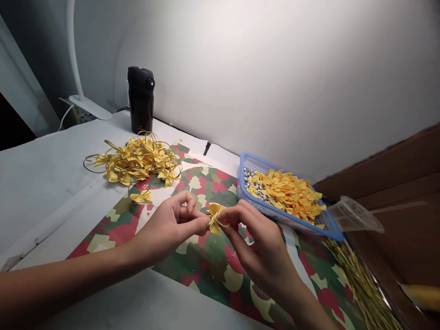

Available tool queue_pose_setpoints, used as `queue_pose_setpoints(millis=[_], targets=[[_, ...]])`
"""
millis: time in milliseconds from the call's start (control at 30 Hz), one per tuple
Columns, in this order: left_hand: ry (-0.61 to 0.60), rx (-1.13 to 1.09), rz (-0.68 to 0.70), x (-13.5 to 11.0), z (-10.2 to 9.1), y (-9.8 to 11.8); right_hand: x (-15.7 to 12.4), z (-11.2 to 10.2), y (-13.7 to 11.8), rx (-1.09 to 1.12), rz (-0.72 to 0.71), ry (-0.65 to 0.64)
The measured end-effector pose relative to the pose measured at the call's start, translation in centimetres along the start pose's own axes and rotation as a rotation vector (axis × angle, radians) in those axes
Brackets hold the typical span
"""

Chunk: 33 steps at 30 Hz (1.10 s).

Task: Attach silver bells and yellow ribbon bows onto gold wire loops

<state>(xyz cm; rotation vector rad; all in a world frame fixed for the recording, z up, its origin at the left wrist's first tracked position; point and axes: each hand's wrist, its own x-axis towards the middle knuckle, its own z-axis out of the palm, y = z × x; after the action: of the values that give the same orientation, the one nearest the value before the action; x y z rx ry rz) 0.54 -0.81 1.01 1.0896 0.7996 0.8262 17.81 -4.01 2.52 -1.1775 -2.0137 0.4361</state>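
My left hand (173, 224) and my right hand (256, 245) meet above the patterned mat, both pinching one small yellow ribbon bow (215, 215) with a gold cord around it. The left thumb and forefinger close on its left side; the right fingertips close on its right side. A blue basket (335, 231) to the right holds several loose yellow bows (287, 192) and small silver beads. A pile of bows with gold cord loops (135, 160) lies to the left at the back. One single bow (141, 197) lies apart, just in front of that pile.
A red, green and cream patterned mat (209, 266) covers the white table. A black device (140, 98) stands at the back near a white lamp base (90, 107). Gold cords (360, 284) lie bundled at the right, beside a clear plastic bag (354, 215) and a brown cardboard wall (405, 183).
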Motion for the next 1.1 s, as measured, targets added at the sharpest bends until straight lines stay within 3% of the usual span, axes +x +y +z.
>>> queue_pose_setpoints(millis=[433,767,967,1100], targets=[[0.044,-0.054,0.004,-0.1,0.1,0.4,0.5,-1.5,0.5,0.310,0.229,-0.044],[0.019,-0.114,0.075,0.2,0.1,0.4,0.4,-0.4,-0.1,0.633,0.422,0.036],[-0.027,-0.148,0.078,0.1,0.1,0.5,0.2,-0.2,0.3,0.843,0.453,0.013],[-0.100,-0.163,0.088,0.0,0.0,0.2,0.1,-0.1,0.5,0.851,0.443,-0.034]])
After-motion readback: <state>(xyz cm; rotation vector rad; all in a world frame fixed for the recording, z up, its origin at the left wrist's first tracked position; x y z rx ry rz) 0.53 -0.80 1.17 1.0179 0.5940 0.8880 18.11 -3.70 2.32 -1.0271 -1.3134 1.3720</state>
